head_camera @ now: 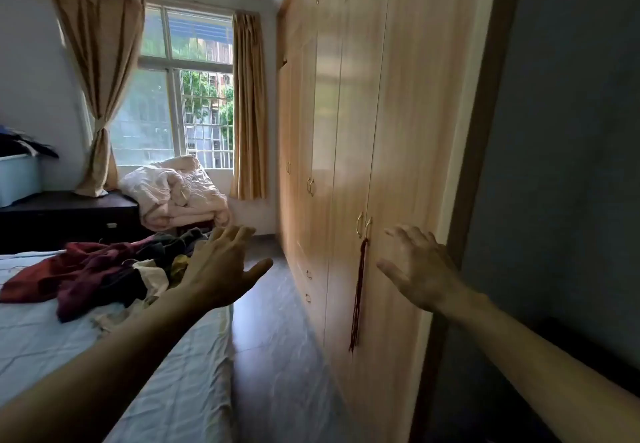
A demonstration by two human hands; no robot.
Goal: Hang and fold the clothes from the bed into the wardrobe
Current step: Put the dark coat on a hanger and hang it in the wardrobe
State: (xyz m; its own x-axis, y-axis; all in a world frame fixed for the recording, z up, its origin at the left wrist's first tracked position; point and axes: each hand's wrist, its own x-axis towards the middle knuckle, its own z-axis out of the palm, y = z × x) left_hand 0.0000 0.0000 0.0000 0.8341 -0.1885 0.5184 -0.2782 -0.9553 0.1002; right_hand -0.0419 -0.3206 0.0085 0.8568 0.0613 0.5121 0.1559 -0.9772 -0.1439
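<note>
Wood-grain wardrobe (398,113) apparently closed; crumpled clothes (93,273) heaped on blue bed (52,349); left hand (221,269), right hand (420,269): fingers spread, empty.

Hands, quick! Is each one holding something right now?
Bare left hand: open, fingers spread, holding nothing.
Bare right hand: open, fingers spread, holding nothing.

Surface materials of a bedroom.
Wardrobe (353,113): glossy pale wood-grain, metal handles (363,226); clothes (104,273): crumpled cloth; bed (166,366): matt sheet; floor (277,338): polished.
</note>
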